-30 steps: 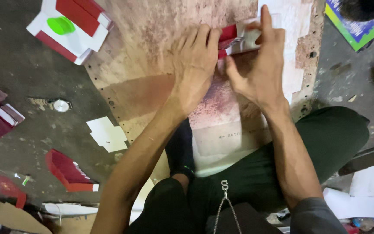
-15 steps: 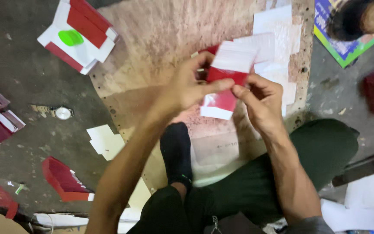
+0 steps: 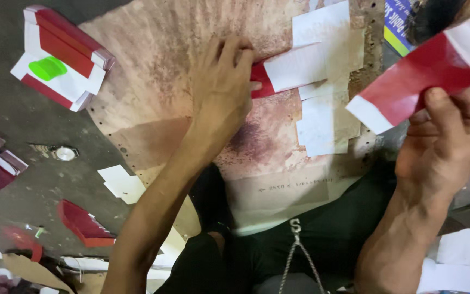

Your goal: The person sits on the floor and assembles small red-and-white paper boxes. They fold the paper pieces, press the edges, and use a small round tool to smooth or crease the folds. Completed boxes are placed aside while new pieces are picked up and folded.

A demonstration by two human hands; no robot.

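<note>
The left hand covers the near end of a red-and-white paper sheet lying on the stained brown cardboard work board, so how far that sheet runs under the palm cannot be told. The right hand pinches a second red-and-white paper strip, motion-blurred, its far end cut off by the picture's right edge. At the board's far right corner a dark blurred shape is unreadable. Small faint printing near the board's near edge is too small to make out.
</note>
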